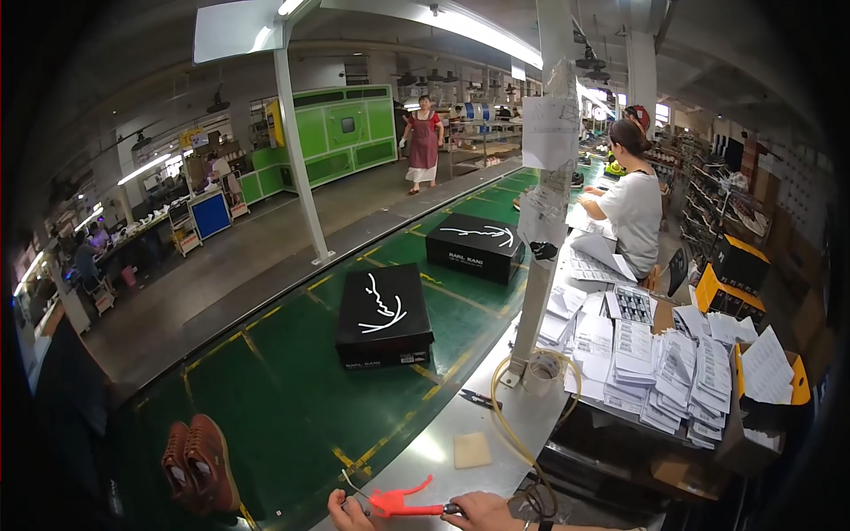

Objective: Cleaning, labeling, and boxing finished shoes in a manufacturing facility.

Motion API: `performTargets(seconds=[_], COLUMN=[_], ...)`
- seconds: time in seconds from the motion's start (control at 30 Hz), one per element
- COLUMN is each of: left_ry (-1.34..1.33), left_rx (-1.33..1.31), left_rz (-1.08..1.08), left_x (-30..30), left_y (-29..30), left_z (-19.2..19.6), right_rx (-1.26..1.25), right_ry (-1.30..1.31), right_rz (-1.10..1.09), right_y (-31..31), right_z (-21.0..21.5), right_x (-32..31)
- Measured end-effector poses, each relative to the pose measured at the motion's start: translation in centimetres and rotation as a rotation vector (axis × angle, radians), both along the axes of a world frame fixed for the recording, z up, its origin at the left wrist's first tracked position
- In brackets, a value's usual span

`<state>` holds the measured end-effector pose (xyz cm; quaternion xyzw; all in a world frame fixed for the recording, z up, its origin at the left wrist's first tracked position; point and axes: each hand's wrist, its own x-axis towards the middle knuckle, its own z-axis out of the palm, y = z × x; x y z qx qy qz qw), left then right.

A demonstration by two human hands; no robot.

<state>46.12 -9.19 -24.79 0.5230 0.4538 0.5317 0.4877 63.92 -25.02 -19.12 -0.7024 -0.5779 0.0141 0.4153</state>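
At the lower edge, a red-orange air blow gun with a thin, bent metal nozzle lies across between my hands. My left hand has its fingers curled at the gun's nozzle end; the lower part of this hand is cut off by the frame. My right hand is closed around the dark fitting at the other end of the gun. A square beige pad rests on the metal ledge just beyond the gun. Dark snips lie farther up that ledge.
On the green conveyor stand a near black shoe box, a farther black shoe box and brown shoes. A post, tape roll, yellowish hose and paper stacks are at right. A co-worker sits beyond.
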Motion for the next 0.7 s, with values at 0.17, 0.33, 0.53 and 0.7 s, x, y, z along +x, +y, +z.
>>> performTargets(seconds=[0.17, 0.33, 0.53, 0.7], left_ry=[0.187, 0.408, 0.464, 0.442], left_rx=[0.022, 0.125, 0.201, 0.109], left_rz=[0.015, 0.048, 0.042, 0.027], left_x=[-0.6, -0.3, -0.2, 0.0], left_y=[0.6, -0.1, -0.7, -0.4], left_z=[-1.1, 2.0, 2.1, 2.5], right_rx=[-0.034, 0.017, -0.023, -0.042], right_ry=[-0.101, -0.116, -0.121, -0.125], right_rz=[0.027, 0.051, 0.040, 0.036], right_y=[0.4, 0.7, -0.3, 0.4], right_z=[-0.4, -0.2, -0.4, -1.5], right_x=[0.2, 0.5, 0.1, 0.5])
